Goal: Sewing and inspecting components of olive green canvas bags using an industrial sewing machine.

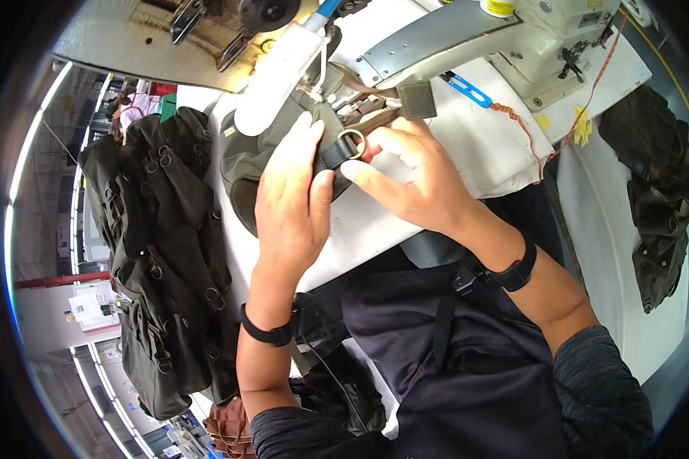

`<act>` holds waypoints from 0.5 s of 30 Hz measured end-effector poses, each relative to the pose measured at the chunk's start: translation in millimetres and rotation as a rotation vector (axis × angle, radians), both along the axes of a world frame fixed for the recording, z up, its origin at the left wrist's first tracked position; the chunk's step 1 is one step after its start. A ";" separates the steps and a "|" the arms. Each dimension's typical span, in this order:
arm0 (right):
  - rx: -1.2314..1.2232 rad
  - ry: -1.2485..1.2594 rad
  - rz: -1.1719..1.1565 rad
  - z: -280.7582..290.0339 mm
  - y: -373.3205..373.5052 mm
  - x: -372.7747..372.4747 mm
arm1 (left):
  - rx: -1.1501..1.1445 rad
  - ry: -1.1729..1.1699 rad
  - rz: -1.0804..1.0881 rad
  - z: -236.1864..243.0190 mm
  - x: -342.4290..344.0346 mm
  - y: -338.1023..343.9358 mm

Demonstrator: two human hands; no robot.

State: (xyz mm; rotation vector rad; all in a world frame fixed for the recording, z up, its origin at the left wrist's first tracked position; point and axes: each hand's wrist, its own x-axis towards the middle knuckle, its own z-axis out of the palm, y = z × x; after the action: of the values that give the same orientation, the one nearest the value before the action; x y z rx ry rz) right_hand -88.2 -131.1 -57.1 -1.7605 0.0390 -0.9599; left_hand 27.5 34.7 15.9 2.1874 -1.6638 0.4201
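A dark olive fabric bag point(241, 149) lies on the white table under the sewing machine head point(184, 42). My left hand point(291, 206) rests on it, fingers stretched out flat, thumb apart. My right hand point(417, 176) pinches a short dark strap tab point(337, 154) that carries a metal ring point(352, 131); thumb and index finger meet at the ring's right side. Just beyond the right fingertips, a square dark green piece point(416, 101) sticks out by the bag's opening. The machine's needle area is partly hidden behind a white rounded guard point(272, 76).
Dark bags with metal rings point(161, 252) hang in a pile on the left. Blue thread snips point(467, 89) on an orange cord lie right of the machine arm. More dark bags point(654, 199) are at the far right. A brown bag point(230, 428) sits low at the left.
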 end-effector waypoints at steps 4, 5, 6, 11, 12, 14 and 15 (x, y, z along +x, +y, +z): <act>0.090 0.006 0.038 -5.0 1.5 -1.1 | -0.108 0.046 0.039 -6.3 2.1 0.6; 0.145 0.022 0.078 -6.3 2.3 -0.2 | -0.148 0.079 0.049 -4.2 3.1 -1.0; 0.175 0.068 0.131 -7.8 3.9 1.1 | -0.193 0.165 0.084 -1.9 2.8 -3.3; 0.236 0.191 0.202 -17.2 9.2 0.3 | -0.373 0.546 0.196 9.1 5.2 -26.6; 0.193 0.156 0.183 -19.4 9.5 -0.4 | -0.306 0.472 0.219 10.4 7.4 -31.6; 0.183 0.207 0.181 -23.2 9.1 -2.0 | -0.202 0.287 0.216 11.7 13.9 -40.9; 0.178 0.190 0.177 -24.2 8.2 -2.8 | -0.385 0.362 0.154 7.6 15.7 -49.8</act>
State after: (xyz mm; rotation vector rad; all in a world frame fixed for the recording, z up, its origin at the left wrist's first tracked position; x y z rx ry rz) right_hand -91.1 -122.8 -81.3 -1.6543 0.0863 -0.6406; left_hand 43.2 -15.1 23.6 1.9657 -1.1243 0.3271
